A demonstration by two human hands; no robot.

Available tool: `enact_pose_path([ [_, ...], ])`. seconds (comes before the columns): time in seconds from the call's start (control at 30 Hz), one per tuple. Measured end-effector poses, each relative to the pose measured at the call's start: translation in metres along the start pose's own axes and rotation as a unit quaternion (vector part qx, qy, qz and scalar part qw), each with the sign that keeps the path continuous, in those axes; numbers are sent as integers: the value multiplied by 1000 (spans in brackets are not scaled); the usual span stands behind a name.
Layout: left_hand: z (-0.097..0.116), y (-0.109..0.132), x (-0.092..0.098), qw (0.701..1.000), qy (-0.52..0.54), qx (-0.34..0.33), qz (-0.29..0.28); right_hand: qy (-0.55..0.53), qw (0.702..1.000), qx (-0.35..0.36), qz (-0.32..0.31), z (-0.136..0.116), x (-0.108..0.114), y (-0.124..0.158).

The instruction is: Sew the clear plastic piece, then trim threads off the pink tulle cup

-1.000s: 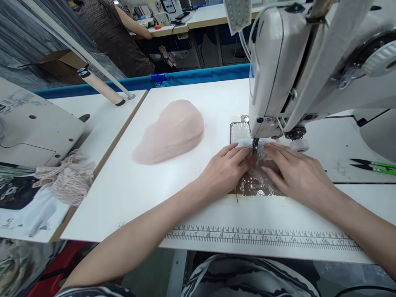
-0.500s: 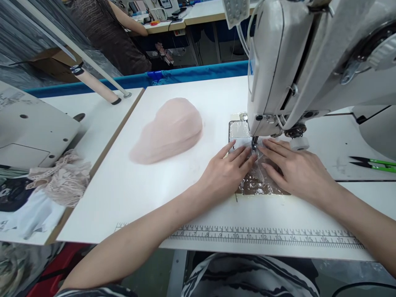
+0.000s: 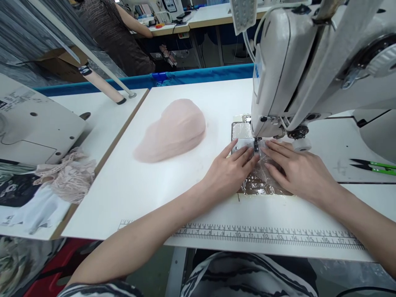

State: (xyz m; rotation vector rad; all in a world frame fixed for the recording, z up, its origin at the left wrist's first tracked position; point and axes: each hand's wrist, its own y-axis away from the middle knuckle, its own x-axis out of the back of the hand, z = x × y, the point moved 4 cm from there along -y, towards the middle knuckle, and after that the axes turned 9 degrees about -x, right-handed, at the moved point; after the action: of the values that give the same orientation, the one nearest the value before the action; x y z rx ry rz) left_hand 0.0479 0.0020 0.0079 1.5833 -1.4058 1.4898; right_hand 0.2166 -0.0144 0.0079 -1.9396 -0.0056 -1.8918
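Note:
Under the presser foot [image 3: 256,144] of a white sewing machine [image 3: 275,66] lies a piece of thin, sheer fabric [image 3: 262,167], pale and almost see-through. My left hand [image 3: 230,169] lies flat on its left side, fingers stretched toward the needle. From the right, my right hand [image 3: 298,169] rests on the same fabric with its fingers extended beside the foot. Brown, shiny tape [image 3: 255,185] covers the machine bed below the fabric. Left of my hands sits a pile of sheer pink fabric pieces [image 3: 173,132] on the white table [image 3: 105,206].
Green-handled thread snips [image 3: 373,166] lie at the right. A printed ruler [image 3: 247,235] runs along the front edge. On the left stand another machine [image 3: 34,123] and a heap of pale pink trim [image 3: 69,177]. A person [image 3: 114,37] works behind the blue cloth trough [image 3: 201,73].
The whole view has shifted slightly, so things sit a little farther right. Both hands stay flat on the fabric by the presser foot, with hardly any movement.

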Motion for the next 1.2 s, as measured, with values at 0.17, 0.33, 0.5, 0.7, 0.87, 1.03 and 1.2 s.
enact_pose_path([
  [0.17,0,-1,-1,1000,-1,8,15,-11,999,13,34,1,3,3],
  [0.33,-1,1,1,998,23,24,58,-87,987,113,76,-9,17,11],
  [0.5,1,2,3,995,30,23,96,-52,987,117,95,-14,19,10],
  [0.7,7,3,8,995,12,9,95,-57,973,173,143,-15,23,13],
  [0.87,9,3,12,995,2,7,98,-64,970,179,154,-16,27,13],
  [1.03,9,2,10,996,-3,7,90,-61,971,178,148,-16,25,12],
  [1.2,7,3,7,996,2,9,87,-67,970,181,151,-15,24,12],
])
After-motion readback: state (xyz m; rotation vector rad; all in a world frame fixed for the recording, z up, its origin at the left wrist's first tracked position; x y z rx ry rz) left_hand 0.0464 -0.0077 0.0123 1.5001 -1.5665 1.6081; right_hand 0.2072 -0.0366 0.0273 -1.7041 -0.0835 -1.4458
